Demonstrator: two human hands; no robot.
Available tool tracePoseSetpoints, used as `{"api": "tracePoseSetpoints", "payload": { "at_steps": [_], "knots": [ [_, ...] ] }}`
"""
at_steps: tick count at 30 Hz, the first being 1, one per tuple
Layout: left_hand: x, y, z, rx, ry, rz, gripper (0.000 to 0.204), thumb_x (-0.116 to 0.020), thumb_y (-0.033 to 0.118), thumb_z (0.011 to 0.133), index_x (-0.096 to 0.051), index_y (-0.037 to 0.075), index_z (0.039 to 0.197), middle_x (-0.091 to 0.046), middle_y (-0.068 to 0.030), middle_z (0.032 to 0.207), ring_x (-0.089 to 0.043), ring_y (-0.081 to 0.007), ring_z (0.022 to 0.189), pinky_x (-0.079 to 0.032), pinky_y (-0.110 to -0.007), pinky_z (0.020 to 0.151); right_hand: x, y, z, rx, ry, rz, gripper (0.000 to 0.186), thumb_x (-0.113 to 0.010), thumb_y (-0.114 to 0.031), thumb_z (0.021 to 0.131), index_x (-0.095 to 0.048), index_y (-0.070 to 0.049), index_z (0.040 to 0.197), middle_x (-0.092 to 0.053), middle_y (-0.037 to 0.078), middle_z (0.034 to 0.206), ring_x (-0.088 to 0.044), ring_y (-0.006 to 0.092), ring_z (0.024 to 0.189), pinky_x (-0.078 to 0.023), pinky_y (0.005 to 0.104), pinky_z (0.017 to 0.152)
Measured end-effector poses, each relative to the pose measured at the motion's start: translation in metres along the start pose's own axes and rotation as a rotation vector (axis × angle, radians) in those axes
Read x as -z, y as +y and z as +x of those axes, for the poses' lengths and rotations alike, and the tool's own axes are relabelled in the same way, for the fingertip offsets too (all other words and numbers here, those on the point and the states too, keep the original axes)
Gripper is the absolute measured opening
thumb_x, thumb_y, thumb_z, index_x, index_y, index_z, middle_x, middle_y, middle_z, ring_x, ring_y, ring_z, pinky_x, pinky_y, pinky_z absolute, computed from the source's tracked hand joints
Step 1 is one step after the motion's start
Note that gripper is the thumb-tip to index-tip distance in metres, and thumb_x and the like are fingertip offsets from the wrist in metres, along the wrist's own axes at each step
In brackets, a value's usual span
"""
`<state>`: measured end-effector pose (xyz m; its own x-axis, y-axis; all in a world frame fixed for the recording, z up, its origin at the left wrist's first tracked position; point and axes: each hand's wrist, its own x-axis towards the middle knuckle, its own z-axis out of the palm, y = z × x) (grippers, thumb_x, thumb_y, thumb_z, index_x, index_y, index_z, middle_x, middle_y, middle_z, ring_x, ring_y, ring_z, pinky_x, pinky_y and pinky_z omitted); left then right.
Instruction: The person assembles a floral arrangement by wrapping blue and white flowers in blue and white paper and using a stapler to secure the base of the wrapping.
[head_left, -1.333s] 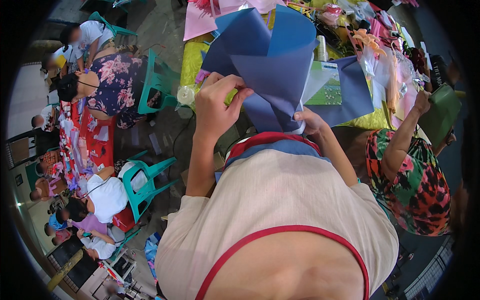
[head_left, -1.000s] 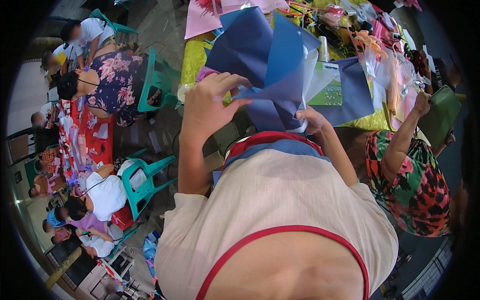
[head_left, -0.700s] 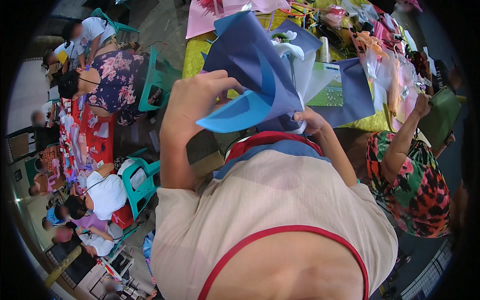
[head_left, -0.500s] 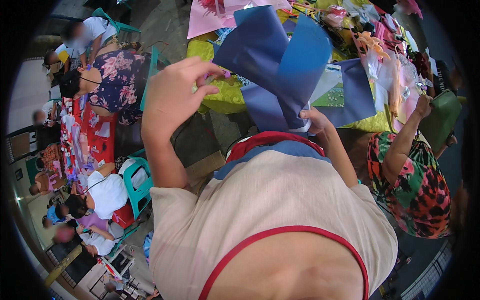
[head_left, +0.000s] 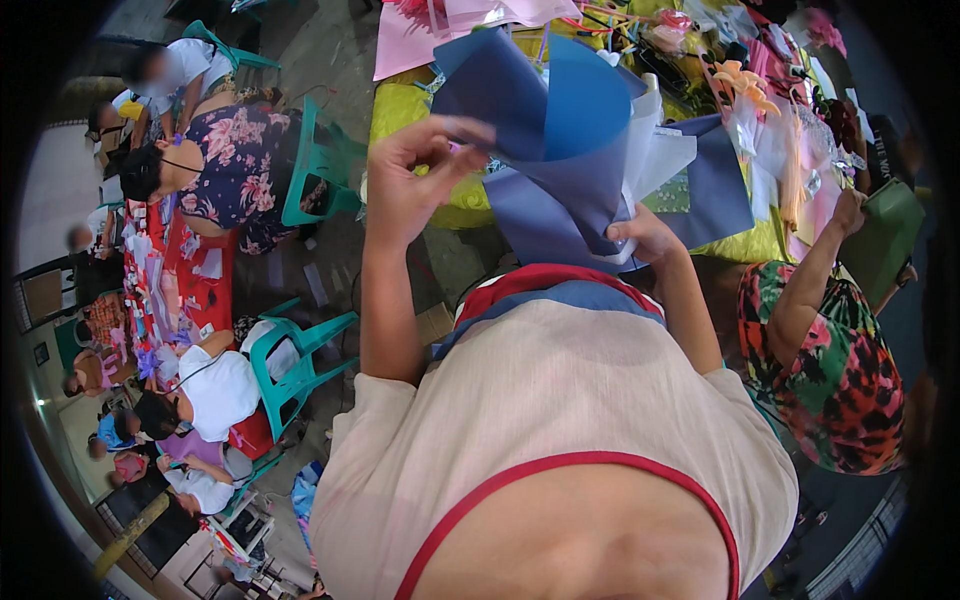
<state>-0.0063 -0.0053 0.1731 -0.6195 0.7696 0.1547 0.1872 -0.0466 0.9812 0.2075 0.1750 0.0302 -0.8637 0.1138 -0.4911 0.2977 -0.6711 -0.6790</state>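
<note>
blue wrap (head_left: 580, 155), peeled open moments ago, again forms a cone; left hand (head_left: 408, 185) half-curled beside it, hold unclear; right hand (head_left: 651, 236) clutches its base.

Blue paper wrap (head_left: 582, 165), cone-shaped, flared open

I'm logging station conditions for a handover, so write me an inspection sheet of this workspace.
Surface: table with a yellow covering, largely hidden by materials.
Job's things: blue paper wrap, shaped like a cone; flat blue sheet on the table.
Clutter: orange flower, pink sheet and assorted wrappings.
Grip: right hand holds the wrap's base; left hand raised beside its upper part, contact unclear.
Cables: none clearly made out.
Surroundings: green chairs, red-covered table and co-workers at left; another co-worker at right.
</note>
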Motion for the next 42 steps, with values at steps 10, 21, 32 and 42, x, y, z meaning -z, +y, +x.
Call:
{"api": "tracePoseSetpoints", "payload": {
  "at_steps": [10, 21, 32, 42],
  "knots": [
    [0.025, 0.013, 0.009, -0.006, -0.447, -0.094, 0.079, -0.08, 0.042, 0.043, -0.054, 0.003, 0.107, -0.04, 0.007, 0.047, -0.037, -0.0004, 0.043, -0.024, -0.017, 0.041, -0.011, -0.002, -0.01, -0.076, -0.046, 0.086, 0.086, -0.076, -0.018, 0.048, -0.033, 0.001, 0.121, -0.048, 0.011, 0.111, -0.047, 0.0208, 0.101, -0.036, 0.0289, 0.086],
    [-0.023, 0.008, 0.026, -0.06, 0.183, 0.405, 0.026, -0.073, 0.016, 0.065, -0.055, -0.002, 0.057, -0.027, 0.0043, 0.042, -0.025, -0.0031, 0.041, -0.02, -0.022, 0.039, -0.006, -0.003, -0.003, -0.066, -0.148, -0.017, 0.086, -0.076, -0.018, 0.05, -0.033, 0.001, 0.121, -0.048, 0.01, 0.109, -0.047, 0.0202, 0.099, -0.037, 0.0285, 0.085],
    [-0.032, -0.001, 0.058, -0.152, 0.27, 0.71, 0.029, -0.071, 0.023, 0.067, -0.056, -0.001, 0.063, -0.03, 0.0026, 0.043, -0.026, -0.0051, 0.043, -0.021, -0.023, 0.04, 0.001, 0.003, 0.007, -0.125, -0.121, 0.035, 0.084, -0.076, -0.02, 0.053, -0.033, 0.002, 0.121, -0.049, 0.011, 0.107, -0.049, 0.0197, 0.097, -0.037, 0.029, 0.085],
    [-0.039, -0.013, 0.062, -0.19, 0.382, 0.831, 0.025, -0.073, 0.028, 0.061, -0.06, 0.007, 0.065, -0.045, -0.0014, 0.043, -0.041, -0.016, 0.037, -0.033, -0.029, 0.04, -0.011, 0.002, 0.007, -0.102, -0.057, 0.058, 0.073, -0.073, -0.017, 0.057, -0.036, 0.001, 0.117, -0.051, 0.009, 0.101, -0.051, 0.0184, 0.091, -0.039, 0.0291, 0.081]
  ]
}}
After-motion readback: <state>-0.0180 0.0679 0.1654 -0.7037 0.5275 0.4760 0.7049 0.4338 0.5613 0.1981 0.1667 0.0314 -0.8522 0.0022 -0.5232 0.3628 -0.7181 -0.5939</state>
